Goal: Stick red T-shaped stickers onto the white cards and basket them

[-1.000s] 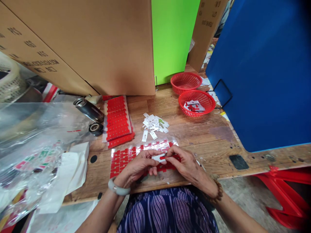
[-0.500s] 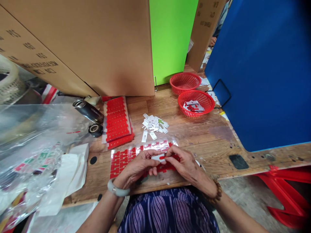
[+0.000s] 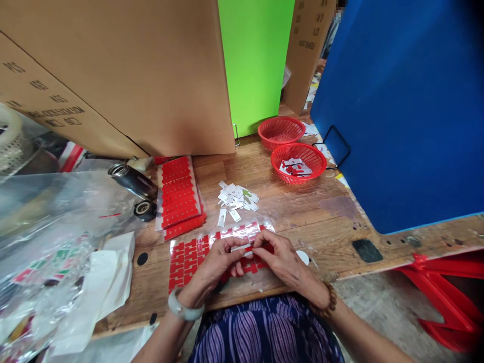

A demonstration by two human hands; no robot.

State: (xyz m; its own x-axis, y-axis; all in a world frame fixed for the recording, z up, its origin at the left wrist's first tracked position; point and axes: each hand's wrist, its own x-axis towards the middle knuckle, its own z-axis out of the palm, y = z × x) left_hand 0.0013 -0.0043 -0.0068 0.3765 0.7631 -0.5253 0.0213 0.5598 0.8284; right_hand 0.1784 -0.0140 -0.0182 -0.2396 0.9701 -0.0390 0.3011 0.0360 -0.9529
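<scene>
Between my two hands is a small white card piece [image 3: 242,247], tilted so that it shows mostly edge-on. My left hand [image 3: 223,259] pinches its left end between thumb and fingers. At the other end, the thumb and forefinger of my right hand [image 3: 278,254] are closed on it. Below them lies a clear sheet of red T-shaped stickers [image 3: 185,259], partly covered by both hands. A loose pile of white card pieces [image 3: 234,195] rests just beyond the sheet, some with slots or a green mark.
A red basket [image 3: 322,164] holds red and white pieces, with another red basket [image 3: 260,133] behind it. Stacked red sheets [image 3: 179,191], an open black flask [image 3: 136,182] and its cap [image 3: 144,209] stand left. Cardboard [image 3: 181,101], green and blue [image 3: 397,126] panels wall the table.
The white card piece has tipped from showing its face with a red mark to nearly edge-on. Both hands stay close together over the sticker sheet. The camera view has shifted slightly.
</scene>
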